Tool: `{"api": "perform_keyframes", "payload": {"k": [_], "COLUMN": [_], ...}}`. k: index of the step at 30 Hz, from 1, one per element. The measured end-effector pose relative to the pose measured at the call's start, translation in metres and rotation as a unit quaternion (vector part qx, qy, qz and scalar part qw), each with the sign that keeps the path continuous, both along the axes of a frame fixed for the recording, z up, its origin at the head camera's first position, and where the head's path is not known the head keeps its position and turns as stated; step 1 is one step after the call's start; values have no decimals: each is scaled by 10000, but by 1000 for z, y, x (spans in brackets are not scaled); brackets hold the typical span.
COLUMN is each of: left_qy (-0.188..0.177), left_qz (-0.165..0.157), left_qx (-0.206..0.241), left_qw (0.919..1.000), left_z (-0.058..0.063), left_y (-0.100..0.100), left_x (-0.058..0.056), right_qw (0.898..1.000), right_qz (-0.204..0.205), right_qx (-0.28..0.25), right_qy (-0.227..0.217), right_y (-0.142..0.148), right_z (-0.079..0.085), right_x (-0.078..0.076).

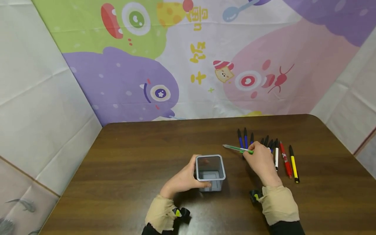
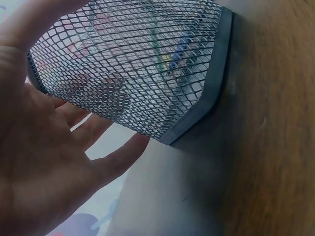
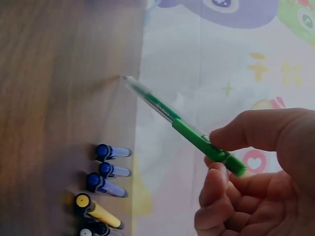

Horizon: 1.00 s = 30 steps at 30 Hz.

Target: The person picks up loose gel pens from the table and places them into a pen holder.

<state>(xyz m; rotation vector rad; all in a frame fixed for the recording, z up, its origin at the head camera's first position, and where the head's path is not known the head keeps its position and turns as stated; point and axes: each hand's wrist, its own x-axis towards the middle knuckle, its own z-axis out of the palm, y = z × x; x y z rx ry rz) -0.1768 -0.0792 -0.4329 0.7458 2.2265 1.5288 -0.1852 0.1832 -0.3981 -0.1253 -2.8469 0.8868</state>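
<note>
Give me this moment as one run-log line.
left hand: grips mesh holder | right hand: pinches green pen | other pens: lying on table

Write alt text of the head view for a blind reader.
A person's right hand pinches a green pen while the left hand grips a square gray container at a brown table. Other pens lie near the right hand; a cartoon-printed cloth hangs behind.

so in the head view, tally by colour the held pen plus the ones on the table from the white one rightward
Green pen, in the right hand: 1
White pen: 1
Red pen: 1
Yellow pen: 1
Total: 4
</note>
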Motion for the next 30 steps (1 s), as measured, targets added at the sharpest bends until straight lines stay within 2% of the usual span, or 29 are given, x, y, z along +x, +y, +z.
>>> {"api": "perform_keyframes", "payload": {"k": [14,18,20,27,30], "left_qy": [-115,-112,-145,-235,-225], "left_qz": [-42,-24,-24,-144,-133], "left_qx": [-29,0,47,81,82], "left_qw": [9999,9999,9999,9996,9996], "left_z": [0,0,3,27,31], "left_y": [0,0,1,2,2], "left_x": [-1,-1,0,11,13], "right_qw": [9941,9922,9916,9879,9869], "right_qz": [-106,-88,-69,-63,-100], "right_qx": [-475,-669,-775,-1175,-1177], "right_qy": [969,1051,1034,1014,1099], "right_y": [-1,-4,-5,-9,-10], "right_z": [6,8,9,11,13], "right_x": [4,4,4,6,6]}}
